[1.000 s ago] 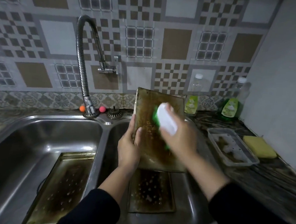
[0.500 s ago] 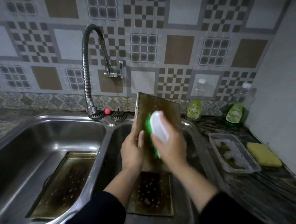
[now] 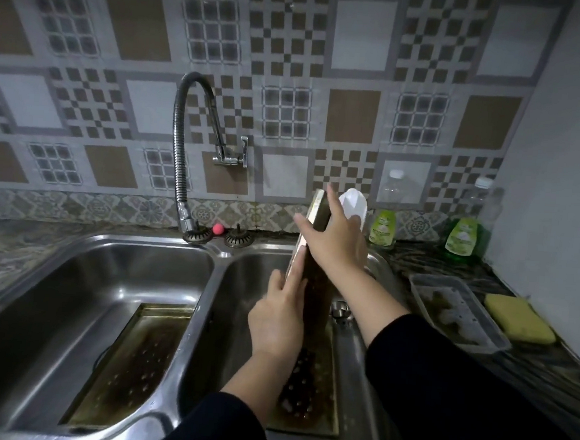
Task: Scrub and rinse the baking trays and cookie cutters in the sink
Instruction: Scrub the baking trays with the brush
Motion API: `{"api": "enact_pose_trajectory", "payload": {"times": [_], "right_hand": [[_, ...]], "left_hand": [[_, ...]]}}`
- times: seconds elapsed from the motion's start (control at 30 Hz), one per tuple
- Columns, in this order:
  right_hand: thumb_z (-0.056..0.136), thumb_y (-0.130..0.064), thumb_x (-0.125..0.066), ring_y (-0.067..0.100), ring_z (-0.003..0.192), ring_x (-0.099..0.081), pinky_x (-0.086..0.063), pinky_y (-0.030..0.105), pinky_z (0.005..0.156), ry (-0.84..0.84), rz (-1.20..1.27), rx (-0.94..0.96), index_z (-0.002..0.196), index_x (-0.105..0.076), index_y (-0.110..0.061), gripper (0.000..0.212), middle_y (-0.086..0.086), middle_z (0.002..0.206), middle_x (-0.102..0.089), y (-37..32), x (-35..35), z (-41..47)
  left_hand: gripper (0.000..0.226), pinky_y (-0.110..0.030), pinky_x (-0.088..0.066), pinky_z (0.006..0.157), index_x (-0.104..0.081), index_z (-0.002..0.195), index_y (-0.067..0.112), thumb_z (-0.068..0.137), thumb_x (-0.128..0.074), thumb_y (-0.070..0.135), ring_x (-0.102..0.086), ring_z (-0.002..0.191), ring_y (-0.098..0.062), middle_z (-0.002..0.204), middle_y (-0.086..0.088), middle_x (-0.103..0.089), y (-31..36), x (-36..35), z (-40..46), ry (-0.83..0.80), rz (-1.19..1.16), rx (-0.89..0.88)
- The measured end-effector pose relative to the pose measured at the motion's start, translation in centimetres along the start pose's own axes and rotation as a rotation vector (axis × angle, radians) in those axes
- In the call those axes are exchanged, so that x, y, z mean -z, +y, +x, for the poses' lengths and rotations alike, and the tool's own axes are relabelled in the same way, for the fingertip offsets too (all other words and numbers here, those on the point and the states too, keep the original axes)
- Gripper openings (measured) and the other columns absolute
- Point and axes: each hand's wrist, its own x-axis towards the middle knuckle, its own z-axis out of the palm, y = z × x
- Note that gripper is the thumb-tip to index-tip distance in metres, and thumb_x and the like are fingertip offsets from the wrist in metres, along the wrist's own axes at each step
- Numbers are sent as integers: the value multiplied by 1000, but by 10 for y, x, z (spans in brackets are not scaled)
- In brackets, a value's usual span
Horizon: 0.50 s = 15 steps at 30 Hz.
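We see the left hand (image 3: 276, 317) grip closed on the baking tray's (image 3: 317, 256) lower left edge; right hand (image 3: 337, 238) clasps its upper part plus a white brush (image 3: 353, 203); tray upright, edge-on to us, long axis vertical, over the right sink basin (image 3: 243, 285).

Three baking trays (image 3: 317, 256) (image 3: 127, 370) (image 3: 333, 394), two soap bottles (image 3: 385, 209) (image 3: 466, 225), one sponge (image 3: 518, 318), one plastic container (image 3: 457, 310), one brush (image 3: 353, 203).
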Motion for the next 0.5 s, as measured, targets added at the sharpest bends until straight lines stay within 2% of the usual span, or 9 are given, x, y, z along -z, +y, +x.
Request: {"api": "enact_pose_trajectory", "payload": {"times": [0.07,0.1,0.17,0.2,0.27,0.3,0.37,0.43,0.5], "right_hand": [[87,-56,-50,26,89,-56,-44,31,70,24,8,-68,146,-13,-49,70,9,112,-50,-1,-7,-2],[88,-52,-51,24,84,-52,-42,29,65,29,17,-89,147,-15,-46,70,9,111,-50,0,-7,-2],[89,-48,-51,21,80,-50,-36,26,55,58,40,-97,148,-18,-41,68,8,109,-52,3,-4,0],[89,-47,-50,20,79,-54,-38,25,53,76,65,-94,148,-21,-39,66,6,108,-54,3,-2,1],[91,-44,-49,22,77,-62,-51,32,57,96,152,-78,148,-24,-38,62,1,98,-59,-2,4,3],[92,-41,-48,23,78,-65,-56,36,62,89,211,-78,147,-24,-38,60,-2,92,-59,-6,7,2],[93,-38,-48,22,82,-67,-58,39,68,67,377,-95,146,-27,-39,57,0,95,-64,-16,7,-3],[95,-35,-47,18,87,-65,-53,27,60,9,536,-128,146,-28,-39,54,3,105,-65,-29,1,-12],[97,-34,-45,13,91,-60,-42,16,58,-48,597,-151,146,-27,-36,53,3,115,-62,-43,-11,-23]], "left_hand": [[73,-34,-44,43,17,141,54,99,-39,31,-51,55,-19,95,0,-46,-5,0,-2,-29,74,-48],[69,-36,-46,45,19,140,54,99,-34,37,-55,60,-20,99,0,-50,-8,3,-2,-49,76,-78],[59,-38,-52,63,21,138,56,97,-21,52,-63,87,-20,119,4,-55,-16,11,3,-122,-39,-94],[56,-38,-52,76,17,139,56,95,-17,58,-60,105,-18,130,8,-53,-22,17,8,-171,-146,-59],[56,-42,-43,99,4,143,56,92,-17,65,-43,132,-18,146,5,-43,-38,30,23,-193,-296,74],[57,-43,-38,106,-1,144,55,92,-21,65,-36,137,-20,148,0,-39,-51,35,32,-193,-291,118],[63,-44,-35,109,-4,147,50,92,-29,66,-34,137,-26,149,-6,-34,-78,47,44,-245,-229,192],[70,-45,-38,106,1,147,51,88,-31,71,-37,136,-29,150,-8,-32,-102,59,51,-306,-234,235],[72,-39,-42,100,2,146,51,87,-34,71,-45,131,-28,146,-6,-42,-125,72,53,-353,-266,233]]}}
